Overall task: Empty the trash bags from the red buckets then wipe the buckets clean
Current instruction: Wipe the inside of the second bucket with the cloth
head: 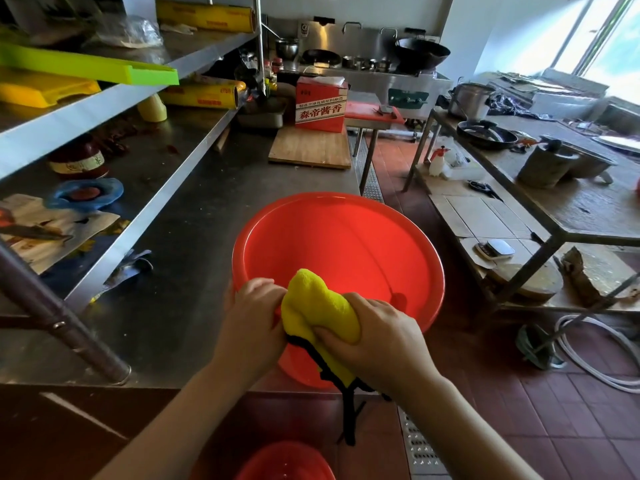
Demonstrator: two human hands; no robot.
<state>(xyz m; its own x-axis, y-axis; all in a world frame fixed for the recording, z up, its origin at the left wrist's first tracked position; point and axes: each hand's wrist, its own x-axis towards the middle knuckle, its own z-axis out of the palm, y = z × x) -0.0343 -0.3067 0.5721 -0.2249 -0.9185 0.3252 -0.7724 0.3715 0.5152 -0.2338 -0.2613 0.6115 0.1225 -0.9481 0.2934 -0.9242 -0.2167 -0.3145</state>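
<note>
A 2nd bucket [285, 462] waits below the bucket [339, 244] tilted on the surface [194, 216]; left hand [251, 311] grips its rim to steady it, right hand [372, 332] clutches the cloth [317, 303] for wiping.

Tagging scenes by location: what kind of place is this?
Most likely a commercial kitchen: a wok on a steel cooking range at the back, steel shelves with cling-film rolls, and a steel counter.

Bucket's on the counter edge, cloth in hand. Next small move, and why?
Probably push the yellow cloth down onto the inner wall of the red bucket and start wiping. The bucket holds no bag, the right hand grips the cloth at the near rim, and the left hand steadies that rim.
</note>
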